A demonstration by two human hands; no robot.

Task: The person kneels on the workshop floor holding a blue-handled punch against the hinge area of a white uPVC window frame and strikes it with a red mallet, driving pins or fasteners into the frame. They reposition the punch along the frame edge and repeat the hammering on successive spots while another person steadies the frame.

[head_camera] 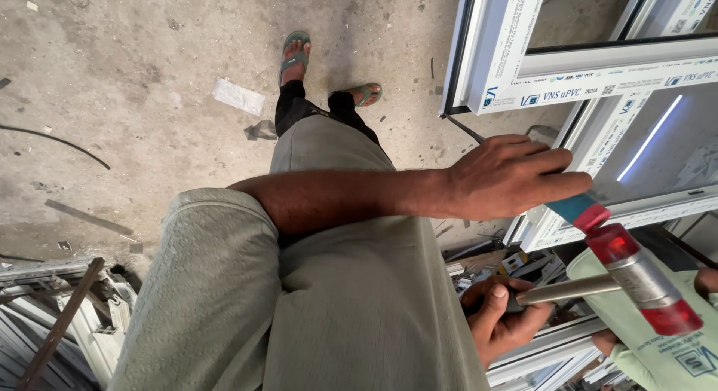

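- The left hand [516,178] reaches across the body to the white window frame [583,80], fingers stretched out almost flat and close together, closed round nothing that I can see.
- Under those fingers pokes a small tool with a teal body and a red end [585,211], pressed against the frame's lower rail; whether the hand grips it or just pins it there I can't tell, since the palm hides it.
- The right hand [499,316] is curled tight round the metal handle of a mallet [636,275], thumb lying along the shaft.
- The mallet's head is a steel barrel with red caps at both ends, tilted, and its upper cap sits just beside the tool's red end, close to touching.
- The frame stands on edge to the right, with a thin dark strip [464,127] sticking out at its corner, just above the left hand.
- Another person's green sleeve [658,353] shows at the lower right, behind the mallet head.
- Below are the person's own feet in green sandals [295,50] on a dusty concrete floor [134,99].
- Offcuts of white profile [67,316] are piled at the lower left.
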